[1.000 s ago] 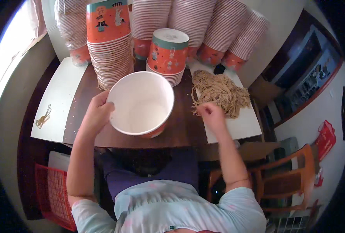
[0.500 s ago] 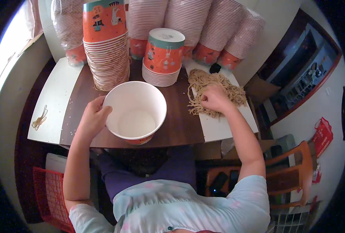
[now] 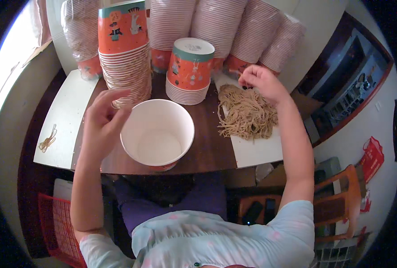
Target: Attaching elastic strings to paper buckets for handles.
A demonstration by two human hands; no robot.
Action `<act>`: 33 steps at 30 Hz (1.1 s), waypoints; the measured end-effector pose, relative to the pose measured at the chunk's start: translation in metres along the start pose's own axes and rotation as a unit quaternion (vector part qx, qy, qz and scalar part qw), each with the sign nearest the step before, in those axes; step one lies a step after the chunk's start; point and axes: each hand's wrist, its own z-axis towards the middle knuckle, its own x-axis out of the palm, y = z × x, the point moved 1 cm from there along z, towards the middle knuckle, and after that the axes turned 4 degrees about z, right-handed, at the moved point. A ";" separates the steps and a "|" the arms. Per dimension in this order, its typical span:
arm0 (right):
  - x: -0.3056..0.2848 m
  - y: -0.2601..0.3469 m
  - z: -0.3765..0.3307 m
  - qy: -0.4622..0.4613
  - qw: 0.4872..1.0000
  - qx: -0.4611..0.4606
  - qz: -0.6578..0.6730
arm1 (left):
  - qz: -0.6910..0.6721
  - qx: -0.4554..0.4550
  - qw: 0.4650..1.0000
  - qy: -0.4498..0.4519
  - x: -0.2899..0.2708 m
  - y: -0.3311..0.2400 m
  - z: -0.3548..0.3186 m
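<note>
A white-lined paper bucket (image 3: 157, 129) stands upright near the table's front edge, its mouth facing me. Just left of its rim, my left hand (image 3: 103, 117) is open, thumb and fingers apart, holding nothing. Over on the right lies a heap of tan cords (image 3: 247, 111). Above the far edge of that heap is my right hand (image 3: 264, 82), its fingers pinched together. Whatever may be between those fingertips is too small to make out.
Behind the bucket stand an inverted stack with cords round its rims (image 3: 123, 58) and a shorter inverted stack of buckets (image 3: 190, 71). Several plastic-wrapped bucket stacks (image 3: 216, 27) line the back. A small cord bundle (image 3: 48, 139) lies at the table's left; a wooden chair (image 3: 337, 201) stands right.
My left hand has let go of the bucket's rim and opened. My right hand has risen out of the cord heap and moved farther away. The bucket stays nearly in place.
</note>
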 end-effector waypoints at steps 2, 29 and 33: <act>0.011 0.030 0.008 0.030 0.997 -0.010 0.066 | -0.015 -0.021 0.999 0.035 0.004 -0.007 0.004; 0.162 0.070 -0.039 0.203 0.970 -0.085 0.108 | -0.089 -0.147 0.970 0.171 0.009 -0.031 -0.044; 0.189 0.074 -0.058 0.245 0.928 -0.072 0.272 | -0.039 -0.079 0.985 0.148 0.006 -0.037 -0.059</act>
